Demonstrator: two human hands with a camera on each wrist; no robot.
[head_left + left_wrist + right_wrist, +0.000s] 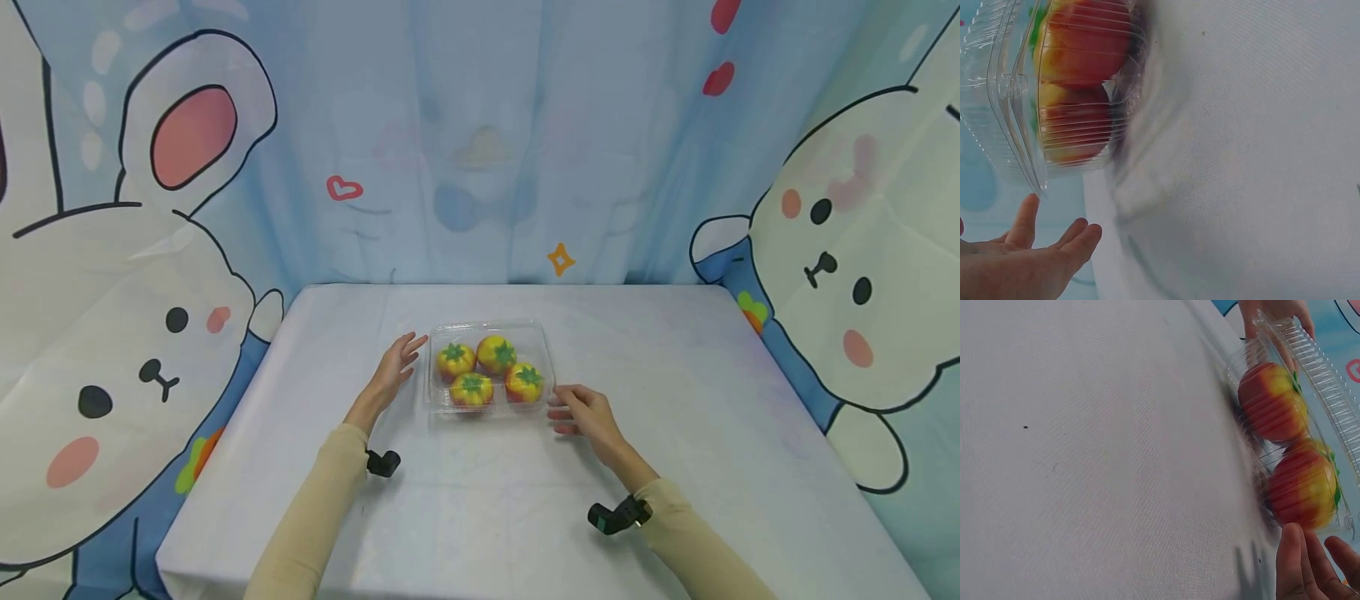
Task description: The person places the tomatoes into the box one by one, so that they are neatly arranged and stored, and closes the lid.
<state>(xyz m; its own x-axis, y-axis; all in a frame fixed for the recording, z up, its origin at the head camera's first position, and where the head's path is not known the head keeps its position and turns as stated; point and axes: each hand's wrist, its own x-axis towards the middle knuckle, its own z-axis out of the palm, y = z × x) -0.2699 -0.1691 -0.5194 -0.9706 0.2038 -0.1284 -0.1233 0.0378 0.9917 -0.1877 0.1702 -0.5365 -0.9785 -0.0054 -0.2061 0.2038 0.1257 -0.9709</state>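
Observation:
A clear plastic clamshell box point(534, 343) lies on the table, its lid seemingly down. Inside are several round yellow-and-red fruits point(497, 354) with green leafy tops, perhaps persimmons. At the box's left side is my left hand point(392, 368), fingers extended. One fingertip comes close to the box's rim point(1022, 147) in the left wrist view; whether it touches I cannot tell. My right hand point(591, 417) is by the near right corner, fingers loosely bent and holding nothing. In the right wrist view its fingertips point(1291, 540) reach the box's end, with contact unclear.
A white cloth covers the table point(480, 508). Behind it hangs a blue curtain point(480, 125) with cartoon rabbits on both sides. A black camera point(384, 463) is strapped to the left wrist and another black camera point(618, 515) to the right.

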